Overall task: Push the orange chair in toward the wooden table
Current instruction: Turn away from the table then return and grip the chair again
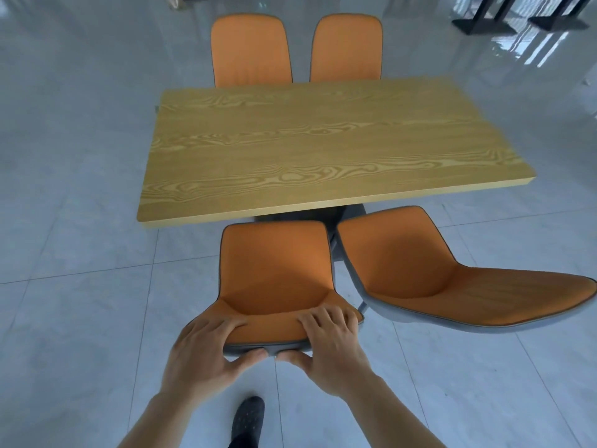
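Both hands, left hand [206, 350] and right hand [332, 342], grip my chair [274, 273] backrest's top edge, seat just short of the counter [316, 140]. I'd push straight, evenly, clear of the neighbouring chair [452, 279].

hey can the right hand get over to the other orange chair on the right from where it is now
Probably yes. The right hand grips the near chair's backrest, and the neighbouring orange chair sits close beside it to the right with only open floor between.
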Demonstrator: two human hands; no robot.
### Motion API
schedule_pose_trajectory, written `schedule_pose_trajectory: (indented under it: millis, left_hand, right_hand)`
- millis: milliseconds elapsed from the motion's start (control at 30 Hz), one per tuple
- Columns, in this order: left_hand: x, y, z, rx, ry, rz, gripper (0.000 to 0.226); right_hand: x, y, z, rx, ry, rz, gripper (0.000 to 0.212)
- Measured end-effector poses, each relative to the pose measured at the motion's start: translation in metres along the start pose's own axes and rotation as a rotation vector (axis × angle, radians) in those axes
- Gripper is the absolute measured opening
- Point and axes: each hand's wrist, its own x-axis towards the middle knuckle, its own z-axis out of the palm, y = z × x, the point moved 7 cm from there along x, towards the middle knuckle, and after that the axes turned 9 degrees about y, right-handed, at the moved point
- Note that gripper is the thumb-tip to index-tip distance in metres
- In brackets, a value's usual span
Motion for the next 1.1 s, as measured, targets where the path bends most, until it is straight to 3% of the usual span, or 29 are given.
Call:
schedule_pose_trajectory:
  millis: [367, 533, 1100]
  left_hand:
    - [-0.014, 0.034, 0.021, 0.015, -0.02, -0.042, 0.074]
    - [-0.011, 0.028, 0.025, 0.01, -0.058, -0.056, 0.077]
    - [-0.008, 0.018, 0.018, 0.022, -0.055, -0.036, 0.081]
  right_hand:
    - [-0.012, 0.035, -0.004, 0.02, -0.003, -0.055, 0.102]
    - [-0.012, 0.034, -0.003, 0.018, 0.013, -0.047, 0.092]
    - [-0.009, 0.02, -0.002, 0.016, 0.051, -0.025, 0.092]
